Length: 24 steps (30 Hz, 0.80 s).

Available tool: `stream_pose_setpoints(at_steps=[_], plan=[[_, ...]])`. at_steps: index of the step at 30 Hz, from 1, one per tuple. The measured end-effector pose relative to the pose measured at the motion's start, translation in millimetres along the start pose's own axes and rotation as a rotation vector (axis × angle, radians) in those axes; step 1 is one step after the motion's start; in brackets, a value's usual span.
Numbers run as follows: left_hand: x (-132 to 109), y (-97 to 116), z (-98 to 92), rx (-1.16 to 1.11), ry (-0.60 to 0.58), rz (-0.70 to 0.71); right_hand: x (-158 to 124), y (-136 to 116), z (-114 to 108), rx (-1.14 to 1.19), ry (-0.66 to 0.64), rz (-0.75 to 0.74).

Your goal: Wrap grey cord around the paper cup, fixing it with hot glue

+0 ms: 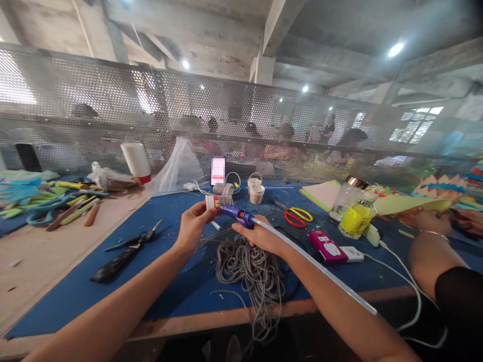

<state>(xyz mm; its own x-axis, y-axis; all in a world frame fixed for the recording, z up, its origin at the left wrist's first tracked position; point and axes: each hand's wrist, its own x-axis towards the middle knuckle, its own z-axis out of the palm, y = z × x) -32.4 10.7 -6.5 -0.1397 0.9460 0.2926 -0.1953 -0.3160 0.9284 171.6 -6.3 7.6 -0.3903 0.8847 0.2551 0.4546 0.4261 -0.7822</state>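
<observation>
My left hand point(193, 226) is closed on a small paper cup point(211, 203) with a white and red surface; grey cord seems wound around its far part. In my right hand point(264, 235) is a blue hot glue gun point(237, 214), its nozzle pointing left at the cup, touching or nearly so. A long translucent glue stick point(317, 266) runs out of the gun's rear, over my right forearm. Below my hands lies a loose heap of grey cord point(251, 269), hanging over the table's front edge. My fingers partly hide the cup and the gun's handle.
Black scissors point(132, 246) lie left; red-and-yellow scissors point(296, 215) lie right. Two small cup-shaped baskets point(256, 191) and a phone point(218, 171) stand behind. A purple box point(327, 247), a yellow bottle point(356, 218) and cables sit right, near another person's arm point(430, 251). Stacked cups point(135, 160) stand back left.
</observation>
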Motion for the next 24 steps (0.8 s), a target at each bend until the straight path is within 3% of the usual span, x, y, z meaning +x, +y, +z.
stream_pose_setpoints(at_steps=[24], plan=[[0.4,-1.2,0.7,0.052,-0.016,0.034,-1.3,-1.3,-0.7,0.029,0.009,-0.03]])
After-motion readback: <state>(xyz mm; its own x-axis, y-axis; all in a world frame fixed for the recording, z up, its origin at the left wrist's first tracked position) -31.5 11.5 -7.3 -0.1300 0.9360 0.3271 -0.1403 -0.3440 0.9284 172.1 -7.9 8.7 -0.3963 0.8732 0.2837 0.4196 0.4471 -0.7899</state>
